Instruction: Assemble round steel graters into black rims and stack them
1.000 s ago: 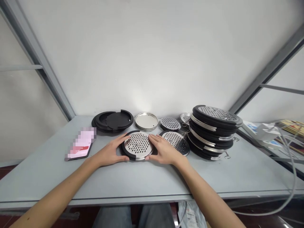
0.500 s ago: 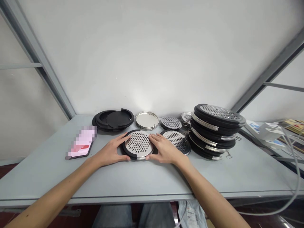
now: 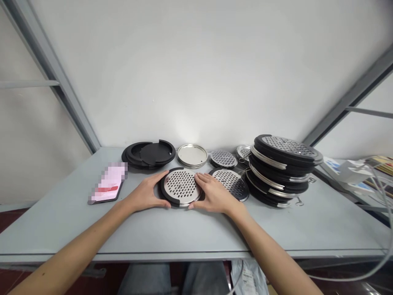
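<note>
A round perforated metal case [image 3: 181, 186] with a black outer rim lies flat on the table between my hands. My left hand [image 3: 150, 191] curves around its left edge, thumb at the front and fingers behind on the black rim. On the opposite edge, my right hand [image 3: 211, 191] rests its fingertips on the perforated top, with the thumb at the front side. Just right of that hand, partly hidden by it, is another perforated disc [image 3: 231, 184] with a dark rim. Behind the case are shallow silver metal dishes [image 3: 192, 155] and a smaller perforated disc [image 3: 223, 157].
Several black-rimmed cases form a leaning stack [image 3: 279, 172] at right, with small metal clips sticking out. Black plastic rings [image 3: 149, 153] are piled back left. A phone [image 3: 107, 184] lies on the left of the grey table [image 3: 147, 237]. White cables [image 3: 379, 188] hang at far right.
The view has shifted slightly, so everything sits a little further right. My hands keep their places on both sides of the case; the left fingers have slid slightly outward off its top.
</note>
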The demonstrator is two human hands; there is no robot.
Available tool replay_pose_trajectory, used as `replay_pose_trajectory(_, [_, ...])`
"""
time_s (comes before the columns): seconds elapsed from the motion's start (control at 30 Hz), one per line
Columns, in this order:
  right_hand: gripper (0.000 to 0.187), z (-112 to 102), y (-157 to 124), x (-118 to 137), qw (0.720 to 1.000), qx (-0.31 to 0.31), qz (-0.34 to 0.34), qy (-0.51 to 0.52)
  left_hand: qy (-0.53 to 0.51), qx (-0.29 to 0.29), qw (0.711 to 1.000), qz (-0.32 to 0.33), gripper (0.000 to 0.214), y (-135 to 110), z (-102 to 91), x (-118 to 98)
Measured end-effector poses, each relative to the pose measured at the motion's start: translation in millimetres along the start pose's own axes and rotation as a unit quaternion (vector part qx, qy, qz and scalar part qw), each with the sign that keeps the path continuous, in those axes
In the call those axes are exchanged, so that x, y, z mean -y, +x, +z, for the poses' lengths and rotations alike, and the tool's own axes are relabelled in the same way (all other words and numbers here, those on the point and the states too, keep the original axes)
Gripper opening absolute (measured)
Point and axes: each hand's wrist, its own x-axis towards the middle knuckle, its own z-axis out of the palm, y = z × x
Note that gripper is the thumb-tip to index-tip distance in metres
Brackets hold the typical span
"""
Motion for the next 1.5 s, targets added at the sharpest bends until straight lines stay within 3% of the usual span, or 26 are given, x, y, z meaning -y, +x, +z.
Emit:
replay_pose_trajectory(0.5, [0.089,4,1,3,1.000,-0.005,0.021,-0.018,0.006,-0.004,1.000,0.006,0.104,-2,3.0,4])
replay_pose_trajectory(0.73, [0.096,6,0,2,1.000,-0.018,0.002,-0.016,0.034,0.018,0.999,0.019,0.113,-4,6.5,2])
replay_pose_trajectory(0.93, [0.075,3,-1,2,1.000,0.000,-0.009,0.003,0.022,0.008,0.999,0.022,0.097,-5,4.7,1])
replay_pose_trajectory(1.07, [0.080,-4,-2,0,1.000,0.000,0.000,0.027,0.008,0.001,1.000,0.019,0.089,-3,6.8,-1])
replay_pose_trajectory(1.2, [0.083,-10,-3,-9,0.994,-0.066,0.028,0.080,-0.064,-0.017,0.998,0.001,0.072,1,6.4,-2])
replay_pose_trajectory(1.37, [0.043,-5,-3,-14,0.974,-0.180,0.044,0.126,-0.110,-0.020,0.994,0.001,0.074,1,-1.1,-4])
replay_pose_trajectory(1.5, [0.038,-1,-2,-10,0.969,-0.221,0.041,0.103,-0.082,-0.076,0.994,0.018,0.060,-3,-2.5,-10])
